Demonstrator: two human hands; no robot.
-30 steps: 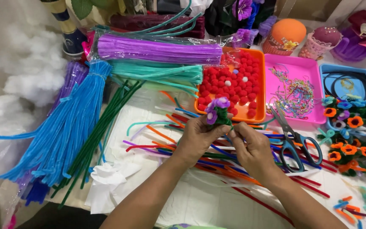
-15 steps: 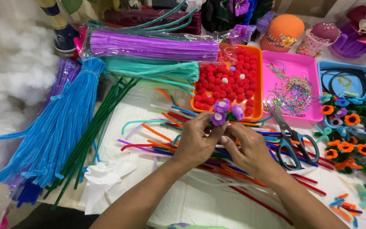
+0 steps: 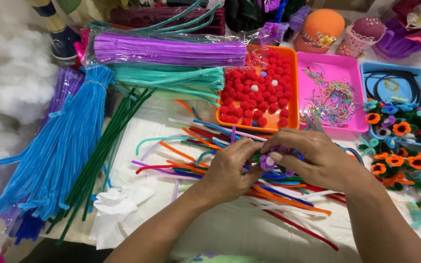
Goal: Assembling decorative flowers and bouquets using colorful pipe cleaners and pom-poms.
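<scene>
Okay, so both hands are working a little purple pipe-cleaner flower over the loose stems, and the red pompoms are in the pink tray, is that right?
Not quite: the red pompoms sit in the orange tray, not the pink tray, which holds coloured chains. The rest stands: the left hand and right hand both hold the small purple flower over the loose stems. The head view shows it.

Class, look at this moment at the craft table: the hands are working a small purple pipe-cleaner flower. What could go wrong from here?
1. The purple flower is tiny and pinched between the left hand and right hand; too hard a squeeze might flatten its petals.
2. Loose pipe cleaners lie tangled right under the hands, so one could snag the flower or get dragged along.
3. The orange tray of red pom-poms sits close ahead; a knock could perhaps spill them.
</scene>
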